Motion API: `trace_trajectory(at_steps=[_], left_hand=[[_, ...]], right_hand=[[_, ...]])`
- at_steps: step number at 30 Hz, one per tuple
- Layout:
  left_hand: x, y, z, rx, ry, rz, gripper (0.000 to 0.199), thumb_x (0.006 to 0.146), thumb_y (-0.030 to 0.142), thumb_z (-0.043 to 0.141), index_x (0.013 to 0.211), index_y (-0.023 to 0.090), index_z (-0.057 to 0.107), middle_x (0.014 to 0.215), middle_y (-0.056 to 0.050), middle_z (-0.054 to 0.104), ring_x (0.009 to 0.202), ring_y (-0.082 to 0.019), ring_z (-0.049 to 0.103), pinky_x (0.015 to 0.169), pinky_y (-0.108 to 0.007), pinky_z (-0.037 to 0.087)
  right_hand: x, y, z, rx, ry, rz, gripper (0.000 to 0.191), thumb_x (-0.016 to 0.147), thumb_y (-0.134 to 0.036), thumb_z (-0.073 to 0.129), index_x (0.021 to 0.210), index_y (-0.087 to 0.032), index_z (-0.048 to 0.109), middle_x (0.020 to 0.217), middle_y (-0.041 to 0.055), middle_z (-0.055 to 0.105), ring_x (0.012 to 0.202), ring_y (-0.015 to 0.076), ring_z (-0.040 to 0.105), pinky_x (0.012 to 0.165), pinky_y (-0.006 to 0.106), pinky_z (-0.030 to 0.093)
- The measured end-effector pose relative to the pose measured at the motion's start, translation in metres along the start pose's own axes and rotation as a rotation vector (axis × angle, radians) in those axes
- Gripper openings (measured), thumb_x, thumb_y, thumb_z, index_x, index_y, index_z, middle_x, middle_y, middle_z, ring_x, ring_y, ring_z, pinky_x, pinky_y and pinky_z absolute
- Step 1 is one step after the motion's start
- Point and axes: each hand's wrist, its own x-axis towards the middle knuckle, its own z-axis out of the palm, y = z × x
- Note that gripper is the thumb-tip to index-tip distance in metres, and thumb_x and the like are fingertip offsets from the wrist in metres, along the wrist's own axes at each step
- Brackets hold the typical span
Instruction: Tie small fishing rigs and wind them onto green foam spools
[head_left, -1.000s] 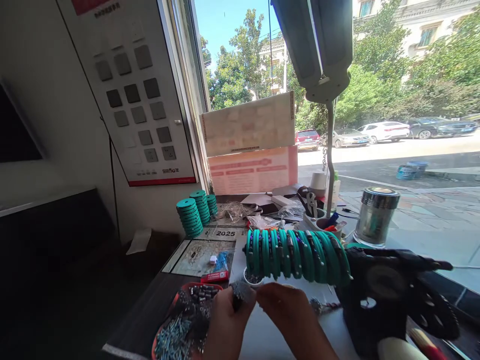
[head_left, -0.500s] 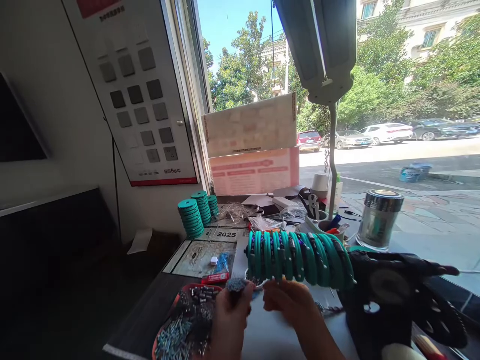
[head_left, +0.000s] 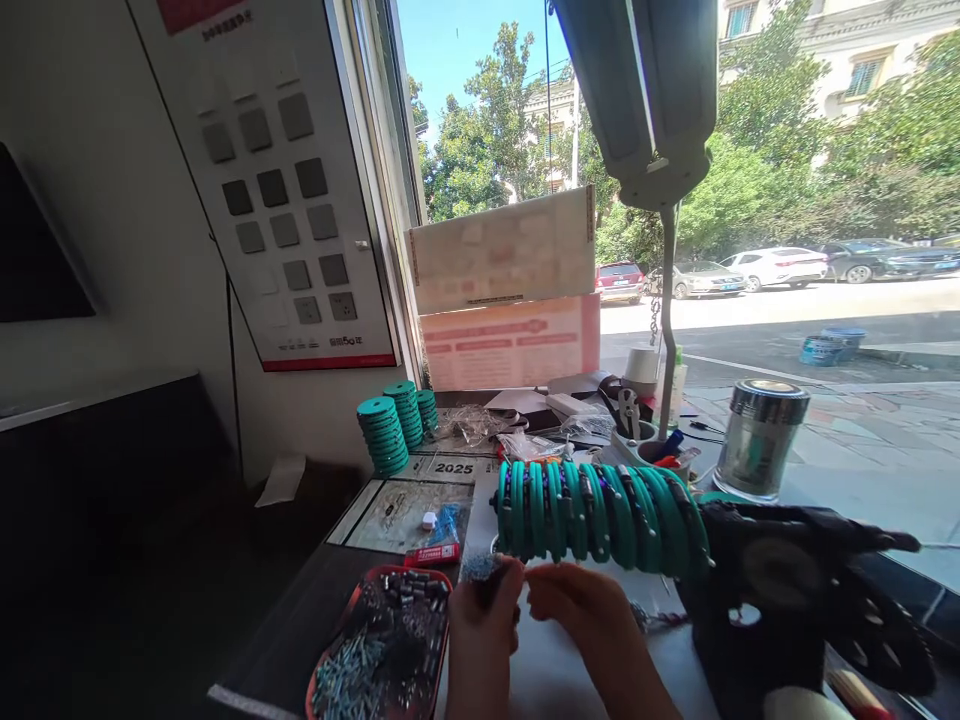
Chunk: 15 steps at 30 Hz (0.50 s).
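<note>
My left hand [head_left: 487, 605] is closed around a bunch of thin, greyish-blue pieces [head_left: 478, 568] that stick out at its top. Close on its right, my right hand [head_left: 574, 600] has its fingers pinched together near the left fingertips; whatever they grip is too small to make out. Just above both hands, a row of green rings [head_left: 600, 515] with dark and purple beads hangs on a black machine [head_left: 780, 580]. Beside my left hand lies a red-rimmed tray [head_left: 315, 690] of screws and small metal parts.
Stacks of green discs [head_left: 382, 437] stand at the back left. A red tube [head_left: 431, 555] lies by a calendar sheet [head_left: 375, 515]. Plastic bags, a pen holder and a lidded jar [head_left: 761, 440] are at the back, beneath a lamp [head_left: 645, 110].
My left hand has moved slightly right, closer to my right hand, uncovering more of the tray. My right hand has barely moved.
</note>
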Motion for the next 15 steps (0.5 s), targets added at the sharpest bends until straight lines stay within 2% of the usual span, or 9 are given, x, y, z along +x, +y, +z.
trace_trajectory(at_steps=[5,7,10,15], left_hand=[[0.0001,-0.0014,-0.0005,-0.262,-0.108,-0.189,0.034,0.044,0.036,0.075,0.058,0.015,0.051,0.037,0.011,0.028,0.034,0.000,0.018,0.035,-0.015,0.013],[-0.0004,-0.0020,-0.0007,-0.314,-0.110,-0.218,0.035,0.042,0.034,0.076,0.058,0.015,0.051,0.037,0.012,0.027,0.034,0.000,0.017,0.035,-0.015,0.011],[-0.0015,-0.0029,-0.0010,-0.241,-0.040,-0.154,0.035,0.043,0.037,0.075,0.056,0.015,0.051,0.036,0.011,0.027,0.034,0.000,0.017,0.035,-0.015,0.010],[-0.0015,-0.0078,-0.0034,-0.008,0.047,0.096,0.031,0.047,0.040,0.070,0.052,0.012,0.055,0.036,0.007,0.034,0.035,-0.002,0.023,0.035,-0.015,0.014]], right_hand=[[0.0008,0.0026,0.0012,0.237,-0.052,0.084,0.020,0.063,-0.035,0.069,0.060,-0.015,0.066,0.053,0.0002,0.057,0.054,0.0117,0.050,0.054,0.022,0.042],[0.0011,0.0033,0.0019,0.281,-0.083,0.087,0.020,0.064,-0.034,0.069,0.061,-0.014,0.066,0.055,0.0008,0.058,0.055,0.0115,0.050,0.056,0.022,0.042],[0.0013,0.0036,0.0026,0.305,-0.103,0.106,0.021,0.065,-0.034,0.069,0.063,-0.013,0.066,0.057,0.0015,0.059,0.056,0.0117,0.051,0.057,0.023,0.043],[0.0021,0.0073,0.0037,0.442,-0.088,0.197,0.021,0.062,-0.033,0.072,0.062,-0.013,0.066,0.055,0.0007,0.059,0.053,0.0110,0.052,0.056,0.023,0.044]])
